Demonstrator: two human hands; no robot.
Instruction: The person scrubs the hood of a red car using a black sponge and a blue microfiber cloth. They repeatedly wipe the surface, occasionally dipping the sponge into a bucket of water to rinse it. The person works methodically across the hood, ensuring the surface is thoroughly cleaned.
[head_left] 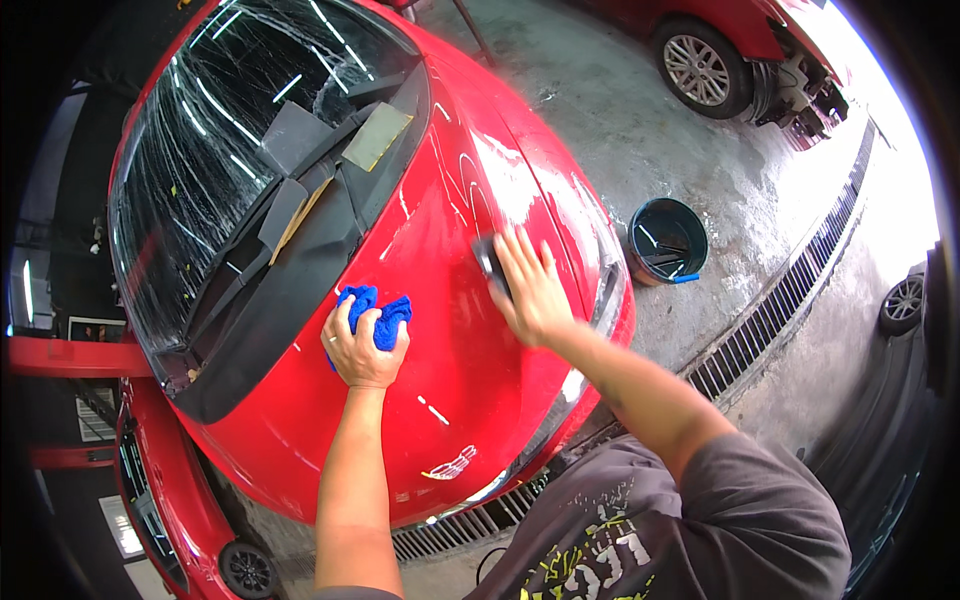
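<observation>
My left hand (pixel 358 352) grips a crumpled blue cloth (pixel 393 320) against the glossy red car hood (pixel 450 370), close to its windshield edge. Pressed on the hood farther right, my right hand (pixel 536 298) has its fingers laid over a dark flat pad (pixel 491 266). The pad is slightly smeared by motion and partly hidden under the fingers, so its exact kind cannot be told. Light streaks and reflections show on the red paint around both hands.
Thin grey sheets (pixel 296 134) and a yellowish-green sheet (pixel 378 137) lie by the wipers below the wet windshield (pixel 215 130). A dark bucket (pixel 668 240) stands on the wet floor beyond the hood, near a drain grate (pixel 745 345). Other cars stand around.
</observation>
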